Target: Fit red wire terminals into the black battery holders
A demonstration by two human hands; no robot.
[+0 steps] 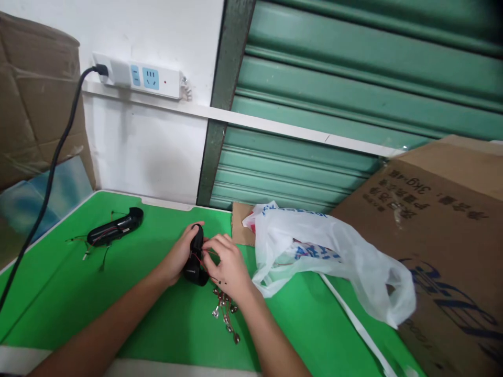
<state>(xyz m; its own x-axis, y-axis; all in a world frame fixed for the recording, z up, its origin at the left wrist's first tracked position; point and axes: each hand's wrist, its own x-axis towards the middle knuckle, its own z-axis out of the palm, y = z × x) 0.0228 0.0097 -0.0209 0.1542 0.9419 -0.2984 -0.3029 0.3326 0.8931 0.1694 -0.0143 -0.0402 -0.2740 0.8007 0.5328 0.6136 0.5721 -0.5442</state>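
Note:
A glossy black plastic housing (195,273) stands over the green tabletop, tilted upright in my left hand (179,255), whose fingers are wrapped around its side. My right hand (230,262) is closed at the housing's right edge, pinching thin red wires (198,256) that run into it. Its fingertips partly hide what they grip. Just below my right wrist lies a bunch of small round metal parts on wires (227,317). Farther left on the table rests a second, similar black housing (115,226), with thin red and black wires trailing from it.
A white plastic bag (314,246) lies right of my hands, partly over a cardboard piece (241,224). A large carton (444,235) stands at the right. On the wall is a power strip (153,78), its black cable (55,162) hanging down at the left beside another carton (39,89).

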